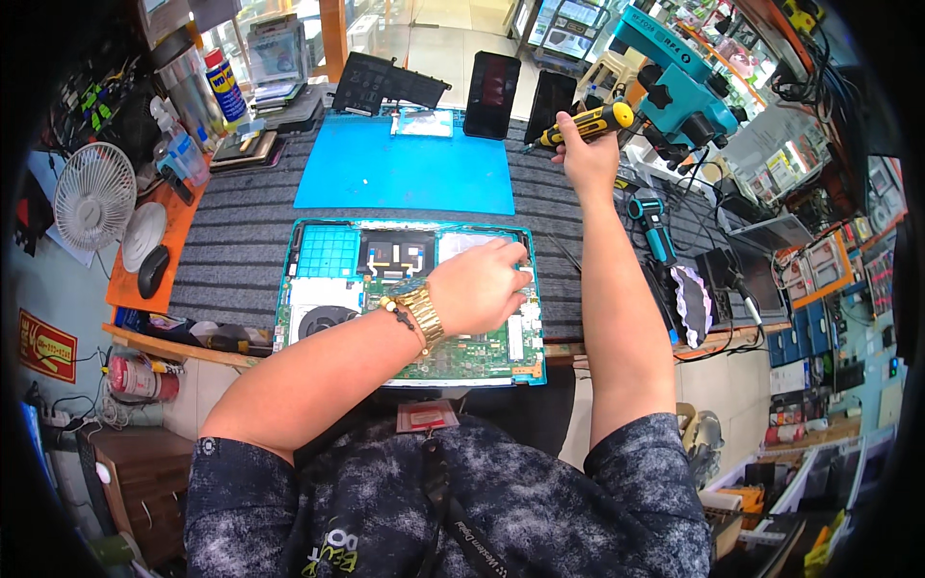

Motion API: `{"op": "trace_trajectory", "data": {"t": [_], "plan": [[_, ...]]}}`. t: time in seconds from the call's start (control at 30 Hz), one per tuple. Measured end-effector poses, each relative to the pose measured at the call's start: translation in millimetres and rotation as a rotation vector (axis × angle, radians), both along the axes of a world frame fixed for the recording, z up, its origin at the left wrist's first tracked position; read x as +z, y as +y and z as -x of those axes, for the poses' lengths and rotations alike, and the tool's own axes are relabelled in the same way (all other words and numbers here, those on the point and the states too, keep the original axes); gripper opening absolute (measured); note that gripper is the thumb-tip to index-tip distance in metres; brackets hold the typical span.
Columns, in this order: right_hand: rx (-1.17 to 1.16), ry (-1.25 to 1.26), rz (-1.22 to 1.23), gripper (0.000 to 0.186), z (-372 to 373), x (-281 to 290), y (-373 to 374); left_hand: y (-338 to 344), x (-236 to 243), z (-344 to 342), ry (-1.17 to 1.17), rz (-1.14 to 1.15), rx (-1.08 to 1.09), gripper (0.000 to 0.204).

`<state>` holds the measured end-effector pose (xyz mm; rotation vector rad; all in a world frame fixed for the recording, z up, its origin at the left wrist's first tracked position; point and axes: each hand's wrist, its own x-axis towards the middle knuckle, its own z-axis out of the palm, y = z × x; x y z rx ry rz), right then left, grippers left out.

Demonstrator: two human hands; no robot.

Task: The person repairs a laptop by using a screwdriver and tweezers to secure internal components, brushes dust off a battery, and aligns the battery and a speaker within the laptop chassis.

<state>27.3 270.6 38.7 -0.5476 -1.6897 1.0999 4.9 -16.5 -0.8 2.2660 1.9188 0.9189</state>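
- The laptop (462, 362) lies before you at the near edge of the tabletop (241, 250), opened, so its green board is visible.
- Its round black fan (328, 325) sits between eight and nine o'clock inside the case.
- Your left hand (479, 289) is over the laptop, fingers bent and reaching to the two o'clock corner; whether they pinch something small, I cannot tell.
- Your right hand (589, 159) is closed around the yellow and black screwdriver (599, 120), between one and two o'clock from the laptop; the tip points to eight o'clock.
- At twelve o'clock from the laptop there is the blue mat (405, 178), and at its far edge one black battery (385, 85).
- Two dark phones stand near one o'clock: one (491, 94) by the mat, the other (549, 96) just beside your screwdriver.
- Between two and three o'clock you have a teal tool (656, 231).
- A black mouse (152, 271) is at nine o'clock.
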Motion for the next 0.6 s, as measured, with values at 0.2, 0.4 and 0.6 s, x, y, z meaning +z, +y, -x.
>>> {"op": "trace_trajectory", "data": {"t": [0.2, 0.4, 0.6], "plan": [[0.088, 0.121, 0.158, 0.034, -40.1, 33.5, -33.4, -1.1, 0.2, 4.7, -0.062, -0.058, -0.009, 0.025], [0.195, 0.391, 0.235, 0.023, -103.4, 64.1, -60.5, 3.1, 20.4, 15.2, -0.456, 0.003, 0.152, 0.025], [0.222, 0.414, 0.268, 0.027, -131.9, 74.3, -79.9, 15.2, 46.4, 15.9, -0.797, -0.103, 0.200, 0.027]]}}
